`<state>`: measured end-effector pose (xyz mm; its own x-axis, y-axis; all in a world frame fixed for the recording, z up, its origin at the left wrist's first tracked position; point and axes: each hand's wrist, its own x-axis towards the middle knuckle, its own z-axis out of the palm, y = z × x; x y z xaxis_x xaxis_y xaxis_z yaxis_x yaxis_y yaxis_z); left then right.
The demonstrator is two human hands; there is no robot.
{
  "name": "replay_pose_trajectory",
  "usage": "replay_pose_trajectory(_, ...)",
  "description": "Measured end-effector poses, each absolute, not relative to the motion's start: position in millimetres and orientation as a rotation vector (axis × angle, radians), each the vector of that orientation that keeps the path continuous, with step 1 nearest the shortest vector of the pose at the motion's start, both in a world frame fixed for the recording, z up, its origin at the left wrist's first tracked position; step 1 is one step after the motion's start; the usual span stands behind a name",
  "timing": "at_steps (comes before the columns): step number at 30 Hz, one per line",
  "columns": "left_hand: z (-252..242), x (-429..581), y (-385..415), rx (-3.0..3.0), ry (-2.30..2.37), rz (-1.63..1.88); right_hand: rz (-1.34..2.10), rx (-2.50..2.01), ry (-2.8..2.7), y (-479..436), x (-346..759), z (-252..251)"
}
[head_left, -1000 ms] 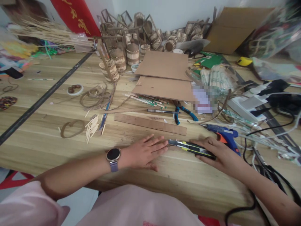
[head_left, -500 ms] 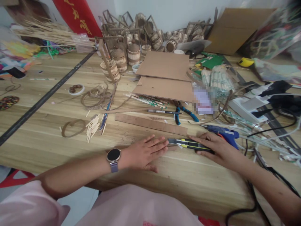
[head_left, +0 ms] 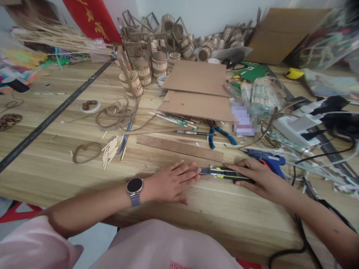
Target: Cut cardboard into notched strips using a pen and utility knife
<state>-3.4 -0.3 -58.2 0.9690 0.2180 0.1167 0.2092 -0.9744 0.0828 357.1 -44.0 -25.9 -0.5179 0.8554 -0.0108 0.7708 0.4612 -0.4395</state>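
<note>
The left forearm (head_left: 92, 203) reaches in from the lower left, and the left grip (head_left: 168, 183) lies palm down and flattened, fingers pointing right, thumb set apart. The right forearm (head_left: 308, 220) slants in from the lower right; the right grip (head_left: 258, 175) is closed, fingertips directed left, thumb nearer the torso (head_left: 165, 248).

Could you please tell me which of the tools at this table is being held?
The black and yellow cutter, in the right hand; the blue-handled pliers and blue glue gun lie unheld beyond it.

Metal blade (head_left: 206, 171), matt cardboard strip (head_left: 179, 147)
</note>
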Motion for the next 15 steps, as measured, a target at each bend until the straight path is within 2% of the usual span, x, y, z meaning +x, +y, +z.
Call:
replay_pose_trajectory(6,-56.4,-3.1,1.0,3.059,0.298,0.166,0.472,-1.417,-2.496,-44.1,360.0,-28.8)
replay_pose_trajectory(15,-56.3,-2.7,-0.4,3.074,0.334,0.151,0.513,-1.369,-2.517,-37.0,356.6,-29.2)
